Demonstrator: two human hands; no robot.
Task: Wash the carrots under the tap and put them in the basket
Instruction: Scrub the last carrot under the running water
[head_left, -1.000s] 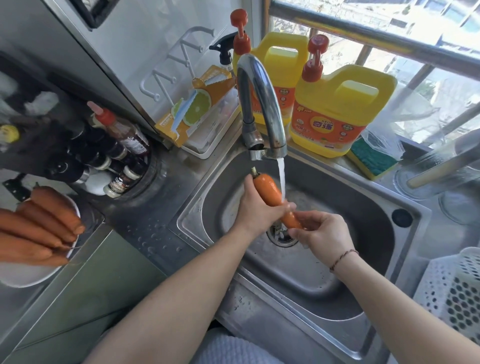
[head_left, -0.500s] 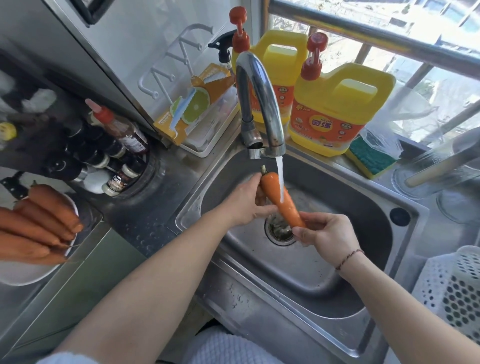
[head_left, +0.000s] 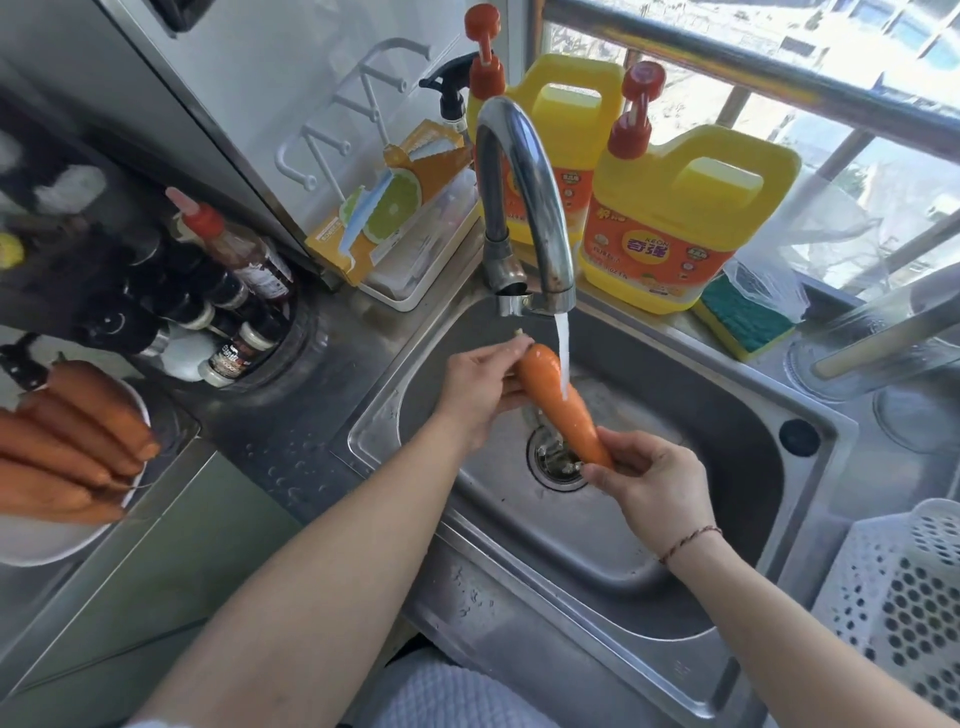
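An orange carrot (head_left: 558, 402) is held slanted over the steel sink (head_left: 737, 530), right under the running stream from the curved tap (head_left: 524, 202). My left hand (head_left: 480, 387) grips its thick top end, fingers stretched along it. My right hand (head_left: 652, 480) pinches the thin tip above the drain. Several more carrots (head_left: 67, 447) lie on a white plate (head_left: 47, 543) at the left edge. The white perforated basket (head_left: 904, 597) stands at the lower right, beside the sink.
Two yellow detergent jugs (head_left: 680, 208) and a green-yellow sponge (head_left: 743, 322) stand behind the sink. Sauce and spice bottles (head_left: 228, 291) crowd a round rack to the left, with an orange box (head_left: 384, 208) near it. A glass lid (head_left: 878, 353) lies at the right.
The carrot has been lifted a little and shifted so the water strikes its middle. My left hand slid up to the thick end; my right hand still holds the tip.
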